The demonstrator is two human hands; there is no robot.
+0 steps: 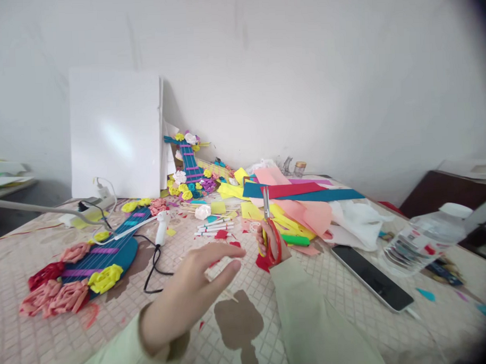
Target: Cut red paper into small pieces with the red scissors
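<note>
With you at six o'clock, the patterned tabletop (14, 259) runs back to a pale wall (343, 93). One blue guitar-shaped craft (118, 255) lies at nine; one white board (113, 117) leans at ten; a second guitar craft (190, 165) stands at eleven. Your left hand (193, 284) is loosely open, empty. Your right hand (271, 238) grips one pair of scissors (266, 205) at twelve, blades upward. At three: one phone (372, 277), then one capped bottle (424, 240) containing clear liquid.

Both sleeves (311, 323) are long, loose and pale green (one plain shade).
</note>
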